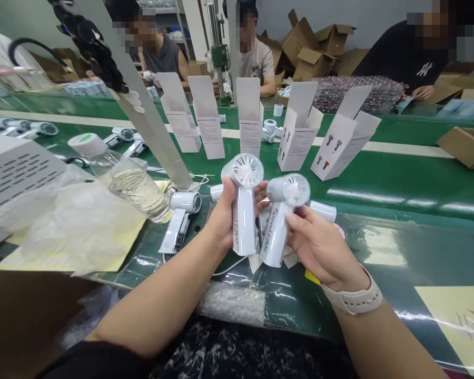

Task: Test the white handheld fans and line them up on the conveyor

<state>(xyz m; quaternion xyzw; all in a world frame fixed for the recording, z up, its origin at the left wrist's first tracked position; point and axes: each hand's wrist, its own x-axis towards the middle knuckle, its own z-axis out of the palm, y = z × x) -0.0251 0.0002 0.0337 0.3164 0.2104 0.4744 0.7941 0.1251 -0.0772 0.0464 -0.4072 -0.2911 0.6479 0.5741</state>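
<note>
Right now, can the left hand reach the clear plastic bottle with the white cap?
Probably yes. The left hand is holding a white handheld fan, so it's busy, but the clear plastic bottle lies close by. Only a small white cylinder sits between them.

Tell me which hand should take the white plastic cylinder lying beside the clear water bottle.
Left, probably: the left hand holding a white handheld fan sits nearest the white plastic cylinder; the right hand, gripping another white fan, is farther off.
</note>
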